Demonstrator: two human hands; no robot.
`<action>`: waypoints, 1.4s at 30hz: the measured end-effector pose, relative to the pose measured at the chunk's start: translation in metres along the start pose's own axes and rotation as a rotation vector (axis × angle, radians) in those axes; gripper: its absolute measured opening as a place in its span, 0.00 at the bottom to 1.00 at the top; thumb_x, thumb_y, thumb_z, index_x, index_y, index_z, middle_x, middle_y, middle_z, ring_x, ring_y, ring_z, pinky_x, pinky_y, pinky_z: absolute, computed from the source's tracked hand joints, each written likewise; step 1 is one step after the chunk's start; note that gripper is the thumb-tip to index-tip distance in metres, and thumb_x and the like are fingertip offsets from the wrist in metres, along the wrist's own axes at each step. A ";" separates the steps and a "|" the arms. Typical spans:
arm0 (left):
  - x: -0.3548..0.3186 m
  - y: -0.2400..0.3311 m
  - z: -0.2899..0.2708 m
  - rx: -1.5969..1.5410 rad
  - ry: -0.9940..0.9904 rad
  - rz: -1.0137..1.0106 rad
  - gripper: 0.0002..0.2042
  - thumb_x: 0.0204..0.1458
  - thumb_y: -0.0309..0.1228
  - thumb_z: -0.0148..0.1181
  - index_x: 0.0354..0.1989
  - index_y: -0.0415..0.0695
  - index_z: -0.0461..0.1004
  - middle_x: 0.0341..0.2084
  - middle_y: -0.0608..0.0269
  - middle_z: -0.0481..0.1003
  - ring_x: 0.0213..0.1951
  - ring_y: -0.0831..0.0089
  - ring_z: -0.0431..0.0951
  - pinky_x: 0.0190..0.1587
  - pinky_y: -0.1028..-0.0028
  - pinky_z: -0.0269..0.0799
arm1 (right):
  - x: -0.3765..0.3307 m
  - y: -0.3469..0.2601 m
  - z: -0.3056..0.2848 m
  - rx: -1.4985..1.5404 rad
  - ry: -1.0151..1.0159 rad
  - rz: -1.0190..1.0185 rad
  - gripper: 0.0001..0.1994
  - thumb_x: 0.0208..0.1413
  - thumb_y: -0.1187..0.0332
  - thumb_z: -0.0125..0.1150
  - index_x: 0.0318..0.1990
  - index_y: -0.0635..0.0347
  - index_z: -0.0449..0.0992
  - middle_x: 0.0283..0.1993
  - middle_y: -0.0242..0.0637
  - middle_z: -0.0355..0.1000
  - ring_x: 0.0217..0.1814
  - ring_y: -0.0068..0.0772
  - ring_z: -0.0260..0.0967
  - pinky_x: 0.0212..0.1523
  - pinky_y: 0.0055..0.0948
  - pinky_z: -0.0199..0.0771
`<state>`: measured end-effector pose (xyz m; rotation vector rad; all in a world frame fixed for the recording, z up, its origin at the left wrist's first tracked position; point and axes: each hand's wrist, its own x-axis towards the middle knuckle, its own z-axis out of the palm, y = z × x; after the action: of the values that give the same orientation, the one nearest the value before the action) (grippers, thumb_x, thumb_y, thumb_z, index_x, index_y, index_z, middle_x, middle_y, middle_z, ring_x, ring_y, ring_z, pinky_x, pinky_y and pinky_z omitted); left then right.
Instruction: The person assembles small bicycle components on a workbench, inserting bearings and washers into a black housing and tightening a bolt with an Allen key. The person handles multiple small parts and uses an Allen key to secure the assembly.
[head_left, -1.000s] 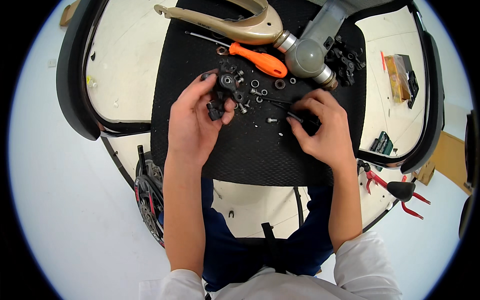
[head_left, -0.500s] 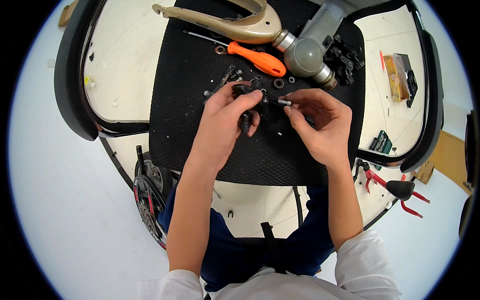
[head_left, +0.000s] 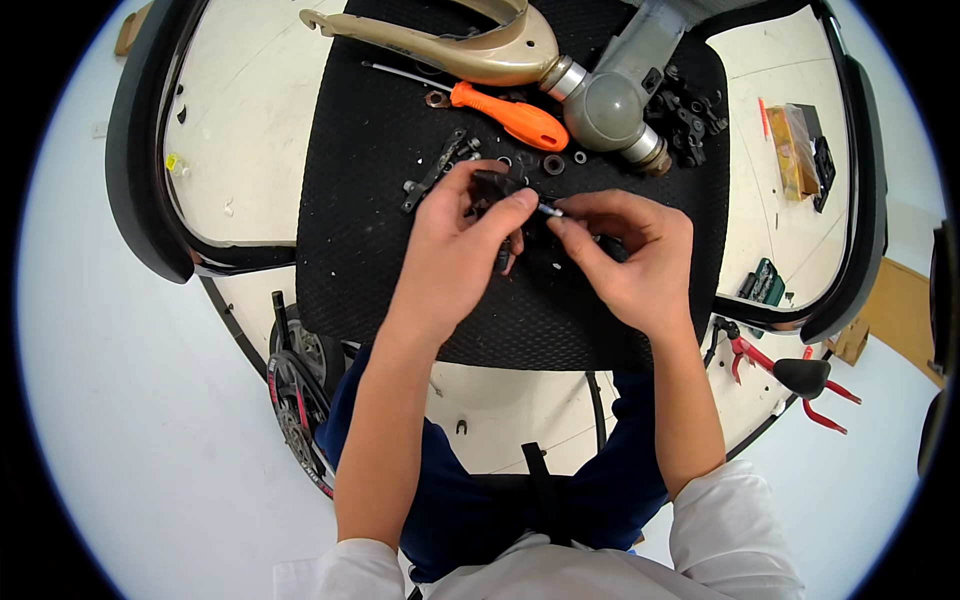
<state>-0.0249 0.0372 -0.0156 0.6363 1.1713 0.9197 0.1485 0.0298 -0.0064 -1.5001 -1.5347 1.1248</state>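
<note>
My left hand (head_left: 455, 250) holds a small black part (head_left: 492, 186) above the black mesh seat (head_left: 390, 240). My right hand (head_left: 625, 255) pinches a small silver screw (head_left: 550, 210) between thumb and forefinger, its tip touching the black part. Both hands meet at the middle of the seat. Most of the black part is hidden by my fingers.
An orange-handled screwdriver (head_left: 505, 115), washers (head_left: 553, 164) and a black bracket (head_left: 435, 170) lie on the seat behind my hands. A tan curved frame piece (head_left: 440, 50) with a grey hub (head_left: 610, 110) lies at the back. Red pliers (head_left: 790, 375) rest at right, a small wheel (head_left: 295, 400) at lower left.
My left hand lifted the black part from the seat's back left and brought it to the middle. My right hand picked up the screw and moved it to meet the part.
</note>
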 end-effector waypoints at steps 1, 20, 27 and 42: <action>0.000 0.004 -0.003 -0.003 0.010 0.012 0.18 0.56 0.32 0.62 0.50 0.34 0.68 0.24 0.65 0.72 0.25 0.80 0.72 0.24 0.80 0.65 | 0.003 0.001 -0.001 0.001 0.006 0.005 0.08 0.45 0.78 0.69 0.35 0.66 0.81 0.30 0.36 0.78 0.31 0.24 0.76 0.34 0.22 0.75; 0.000 0.026 -0.036 -0.204 0.076 0.022 0.15 0.58 0.33 0.55 0.48 0.35 0.69 0.30 0.64 0.72 0.29 0.79 0.71 0.27 0.78 0.63 | 0.023 0.003 0.030 -0.231 -0.044 -0.194 0.07 0.42 0.76 0.66 0.32 0.65 0.78 0.31 0.36 0.75 0.26 0.25 0.72 0.29 0.22 0.72; 0.001 0.016 -0.017 -0.143 -0.012 -0.022 0.15 0.58 0.31 0.56 0.50 0.35 0.68 0.31 0.64 0.72 0.28 0.78 0.72 0.26 0.78 0.63 | 0.026 -0.004 0.013 0.448 -0.045 0.102 0.10 0.46 0.81 0.66 0.38 0.72 0.77 0.33 0.37 0.77 0.34 0.19 0.76 0.36 0.18 0.76; 0.001 0.006 -0.009 -0.153 -0.036 -0.030 0.11 0.59 0.30 0.57 0.46 0.39 0.69 0.31 0.65 0.73 0.27 0.79 0.72 0.26 0.78 0.63 | 0.026 0.003 0.008 -0.098 -0.008 -0.370 0.08 0.45 0.78 0.67 0.36 0.66 0.82 0.32 0.39 0.78 0.29 0.27 0.76 0.33 0.22 0.75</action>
<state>-0.0347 0.0412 -0.0137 0.5086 1.0641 0.9588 0.1401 0.0543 -0.0148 -1.2060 -1.8039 0.8509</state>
